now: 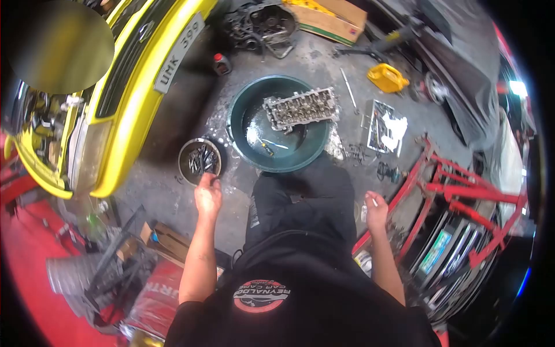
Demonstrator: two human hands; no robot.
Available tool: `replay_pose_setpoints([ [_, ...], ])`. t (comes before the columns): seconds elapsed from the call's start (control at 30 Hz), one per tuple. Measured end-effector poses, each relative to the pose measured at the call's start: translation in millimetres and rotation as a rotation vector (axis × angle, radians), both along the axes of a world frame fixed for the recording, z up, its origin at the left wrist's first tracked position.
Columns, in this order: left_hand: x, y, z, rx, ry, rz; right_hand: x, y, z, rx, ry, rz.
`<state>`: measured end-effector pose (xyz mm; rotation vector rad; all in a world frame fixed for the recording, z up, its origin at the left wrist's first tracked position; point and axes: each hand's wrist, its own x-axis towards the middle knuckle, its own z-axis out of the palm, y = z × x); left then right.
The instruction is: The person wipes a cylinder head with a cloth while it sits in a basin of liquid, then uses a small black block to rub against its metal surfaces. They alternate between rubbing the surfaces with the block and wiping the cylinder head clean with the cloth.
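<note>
My left hand [208, 195] is at the near rim of a round bowl [182, 171] that holds many dark metal bolt-like parts [202, 159]. Its fingers are bent together; whatever they may pinch is too small to make out. To the right of my legs, my right hand [376, 211] is closed on a small white stick [374, 202]. Between my knees and the far floor stands a wide dark green basin [238, 107]. An engine cylinder head [302, 109] rests across its right side, and a screwdriver [267, 148] lies on the basin's bottom.
A yellow car front [130, 110] stands at the left. Right of the basin lie a tool tray [372, 134] and a long metal bar [349, 91], with a yellow jug [387, 78] beyond. A red metal frame [462, 191] borders the right.
</note>
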<state>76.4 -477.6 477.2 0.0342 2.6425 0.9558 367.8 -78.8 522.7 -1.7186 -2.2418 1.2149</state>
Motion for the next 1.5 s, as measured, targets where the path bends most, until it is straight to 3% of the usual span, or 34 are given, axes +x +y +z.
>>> replay_pose_setpoints([
  [0.1,2,-11,-16,-0.101,0.108,0.174,-57,59,-3,-0.027,-0.016,0.221],
  [0.2,17,12,-21,-0.129,0.098,0.324,-97,126,-50,-0.047,-0.001,0.343],
  [0.3,29,74,-19,-0.095,-0.014,0.493,-148,196,-114,-0.048,-0.039,0.497],
  [0.37,30,127,-50,-0.063,-0.109,0.602,-194,235,-175,0.064,-0.049,0.661],
  [0.4,36,147,-75,-0.056,-0.190,0.625,-214,258,-210,0.047,-0.140,0.635],
  [0.5,30,195,-179,-0.160,-0.170,0.193,-279,289,-273,0.256,-0.075,0.633],
  [0.53,17,207,-225,-0.126,-0.208,0.181,-295,293,-293,0.226,-0.038,0.589],
  [0.6,-21,220,-344,-0.172,-0.208,0.084,-318,285,-327,0.121,0.013,0.469],
  [0.67,-64,222,-474,-0.390,-0.196,-0.148,-317,281,-355,0.223,0.051,0.580],
  [0.7,-105,242,-496,-0.397,-0.251,-0.107,-313,283,-376,0.281,0.072,0.639],
  [0.73,-137,245,-544,-0.452,-0.289,-0.216,-297,296,-407,0.448,0.147,0.607],
  [0.87,-227,268,-663,-0.520,-0.142,-0.237,-288,301,-438,0.186,0.514,0.284],
  [0.9,-234,268,-678,-0.479,-0.164,-0.192,-292,298,-438,0.221,0.520,0.279],
  [0.93,-231,267,-683,-0.538,-0.239,-0.304,-290,302,-440,0.171,0.555,0.249],
  [0.97,-216,269,-707,-0.434,-0.156,-0.103,-292,300,-437,0.063,0.606,0.199],
  [1.07,-218,263,-694,-0.302,-0.041,-0.062,-292,302,-444,0.086,0.666,0.207],
  [1.13,-213,254,-720,-0.294,0.013,0.036,-291,306,-441,0.127,0.671,0.262],
  [1.17,-205,258,-750,-0.272,-0.080,0.099,-295,305,-444,0.126,0.693,0.289],
  [1.2,-199,274,-700,-0.341,-0.067,-0.059,-297,306,-447,0.169,0.704,0.270],
  [1.23,-191,269,-703,-0.392,0.007,-0.189,-297,309,-452,0.176,0.713,0.263],
  [1.3,-178,252,-723,-0.349,0.031,-0.003,-300,325,-462,-0.166,0.932,0.255],
  [1.37,-160,249,-684,-0.183,0.012,0.385,-302,342,-473,-0.368,1.041,0.314],
  [1.43,-130,254,-619,-0.101,0.005,0.484,-305,357,-481,-0.554,1.109,0.328],
  [1.5,-93,268,-611,-0.043,0.291,0.685,-308,356,-475,-0.653,1.099,0.281],
])
